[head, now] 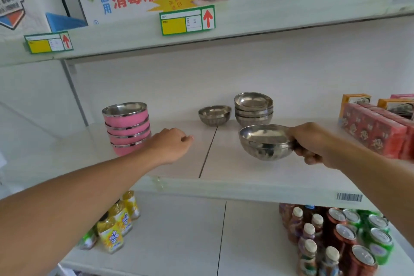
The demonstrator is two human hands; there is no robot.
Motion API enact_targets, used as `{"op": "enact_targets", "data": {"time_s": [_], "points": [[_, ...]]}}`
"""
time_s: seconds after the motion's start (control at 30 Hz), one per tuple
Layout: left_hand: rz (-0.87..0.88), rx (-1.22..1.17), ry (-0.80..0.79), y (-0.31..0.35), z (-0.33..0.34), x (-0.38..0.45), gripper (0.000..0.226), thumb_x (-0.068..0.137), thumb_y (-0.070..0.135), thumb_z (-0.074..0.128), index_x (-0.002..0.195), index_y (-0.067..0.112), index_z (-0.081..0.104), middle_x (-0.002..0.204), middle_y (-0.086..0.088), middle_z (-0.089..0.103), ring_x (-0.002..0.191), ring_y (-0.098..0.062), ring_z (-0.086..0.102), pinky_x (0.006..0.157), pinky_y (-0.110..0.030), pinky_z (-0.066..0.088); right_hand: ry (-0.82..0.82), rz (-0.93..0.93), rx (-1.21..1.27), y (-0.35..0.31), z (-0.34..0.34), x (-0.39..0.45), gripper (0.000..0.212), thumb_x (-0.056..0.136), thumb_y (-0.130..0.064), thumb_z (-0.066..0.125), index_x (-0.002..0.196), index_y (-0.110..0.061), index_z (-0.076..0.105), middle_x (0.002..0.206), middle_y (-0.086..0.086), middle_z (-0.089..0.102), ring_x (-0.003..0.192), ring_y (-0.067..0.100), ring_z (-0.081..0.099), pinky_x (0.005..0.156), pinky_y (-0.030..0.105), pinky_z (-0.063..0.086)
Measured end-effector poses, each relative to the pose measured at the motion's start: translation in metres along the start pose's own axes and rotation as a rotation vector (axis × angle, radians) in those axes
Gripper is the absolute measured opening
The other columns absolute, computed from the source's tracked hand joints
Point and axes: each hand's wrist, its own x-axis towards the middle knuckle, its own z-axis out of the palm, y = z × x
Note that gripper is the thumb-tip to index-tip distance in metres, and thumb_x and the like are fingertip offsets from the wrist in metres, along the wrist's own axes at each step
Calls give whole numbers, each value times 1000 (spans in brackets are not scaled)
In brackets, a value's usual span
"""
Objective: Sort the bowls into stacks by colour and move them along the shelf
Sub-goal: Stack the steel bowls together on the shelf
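Note:
A stack of pink bowls [127, 129] with steel rims stands at the left of the white shelf [235, 177]. My left hand [172, 144] hovers just right of that stack, fingers loosely curled, holding nothing. My right hand [313, 143] grips a steel bowl [265, 142] by its right rim, lifted a little above the shelf. Behind it stands a stack of steel bowls [254, 108]. A single steel bowl [214, 115] sits to the left of that stack.
Red and orange boxes [376, 125] fill the shelf's right end. The upper shelf edge [224, 27] with price tags hangs overhead. Below are yellow bottles [116, 228] at left and drink cans and bottles [340, 242] at right.

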Motion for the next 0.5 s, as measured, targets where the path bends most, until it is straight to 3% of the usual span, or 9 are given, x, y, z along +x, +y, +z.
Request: {"op": "enact_targets", "data": {"time_s": [0.1, 0.23, 0.4, 0.5], "points": [[-7, -15, 23, 4, 2, 17, 58, 102, 61, 42, 90, 13, 72, 80, -7, 79, 75, -33, 78, 80, -39, 63, -2, -19, 22, -7, 2, 5, 27, 97, -15, 53, 73, -8, 64, 49, 4, 51, 36, 14, 33, 38, 21, 32], [79, 128, 50, 7, 14, 39, 49, 105, 55, 42, 82, 17, 63, 87, -4, 69, 84, -35, 69, 70, -35, 49, 4, -12, 3, -14, 14, 7, 25, 94, -14, 54, 70, -9, 62, 49, 4, 51, 37, 14, 33, 38, 23, 33], [117, 121, 43, 0, 29, 81, 51, 105, 56, 36, 80, 19, 60, 83, -2, 64, 70, -22, 58, 68, -36, 44, 55, 35, -21, -14, 35, 9, 25, 94, -14, 53, 72, -7, 64, 49, 4, 52, 36, 14, 36, 39, 23, 35], [87, 97, 47, -6, 35, 109, 59, 106, 62, 29, 79, 19, 59, 81, -3, 62, 71, -25, 59, 69, -37, 44, 87, 71, -32, -14, 46, 9, 25, 94, -14, 53, 73, -7, 64, 50, 5, 53, 35, 14, 36, 38, 24, 35]]}}
